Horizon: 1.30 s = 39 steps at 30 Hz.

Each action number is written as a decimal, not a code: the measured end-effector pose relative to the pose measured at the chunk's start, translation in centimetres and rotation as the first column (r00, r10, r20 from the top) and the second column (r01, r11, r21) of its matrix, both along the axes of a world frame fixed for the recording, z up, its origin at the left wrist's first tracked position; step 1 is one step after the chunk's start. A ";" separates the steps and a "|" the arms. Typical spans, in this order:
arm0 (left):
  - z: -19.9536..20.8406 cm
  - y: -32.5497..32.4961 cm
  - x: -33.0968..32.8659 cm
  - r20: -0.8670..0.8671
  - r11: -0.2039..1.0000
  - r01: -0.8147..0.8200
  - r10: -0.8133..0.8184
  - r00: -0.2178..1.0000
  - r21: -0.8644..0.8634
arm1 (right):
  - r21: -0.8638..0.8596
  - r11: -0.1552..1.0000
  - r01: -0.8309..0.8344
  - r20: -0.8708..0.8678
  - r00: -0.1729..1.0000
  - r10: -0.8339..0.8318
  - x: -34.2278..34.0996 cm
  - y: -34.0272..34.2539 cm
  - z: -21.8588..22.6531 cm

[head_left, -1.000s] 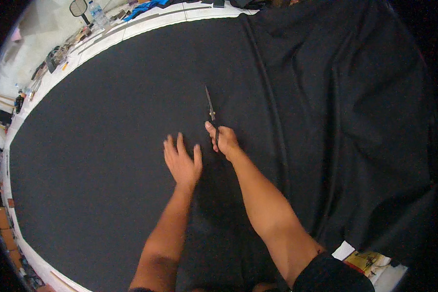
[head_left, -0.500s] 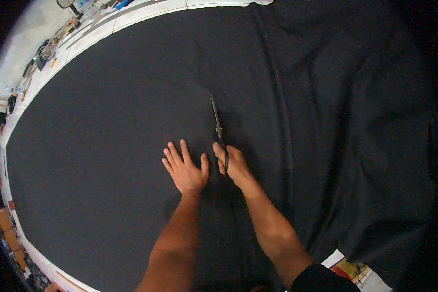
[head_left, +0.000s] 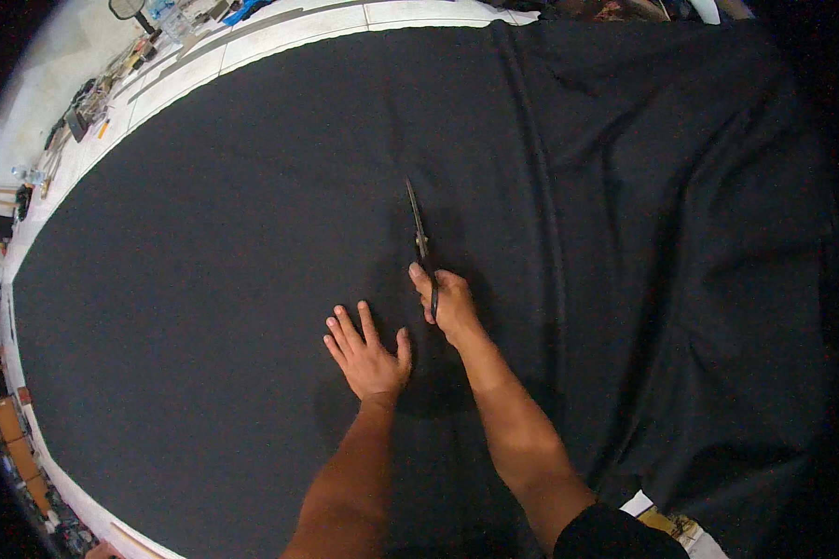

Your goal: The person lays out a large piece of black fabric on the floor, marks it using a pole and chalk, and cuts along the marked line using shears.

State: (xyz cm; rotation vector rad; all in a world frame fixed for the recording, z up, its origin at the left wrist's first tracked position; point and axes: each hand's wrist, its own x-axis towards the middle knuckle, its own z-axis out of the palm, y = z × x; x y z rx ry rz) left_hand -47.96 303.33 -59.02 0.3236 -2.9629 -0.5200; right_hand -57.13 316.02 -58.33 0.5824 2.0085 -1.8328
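A wide sheet of black fabric (head_left: 205,307) covers the table before me. My right hand (head_left: 452,303) grips a pair of scissors (head_left: 419,219) by dark handles, its blades pointing away from me over the middle of the fabric. The blades look nearly closed. Lower and to the left, my left hand (head_left: 371,359) lies flat on the cloth with fingers spread, holding nothing. Whether the blades touch the cloth is hard to make out.
The white table edge (head_left: 294,30) curves along the far and left sides, with small tools and clutter (head_left: 84,116) on it. Folds (head_left: 662,270) ripple the fabric at right. Printed paper (head_left: 676,528) shows at the lower right beside my sleeve.
My left hand has slid toward me and a little to the right across the fabric. The right hand with the scissors has shifted slightly; the blades look closer together.
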 end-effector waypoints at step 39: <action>2.5 0.2 2.1 0.120 0.999 0.010 -0.014 0.993 0.042 | -0.075 0.995 -0.063 0.049 0.997 0.067 -13.5 -1.3 4.5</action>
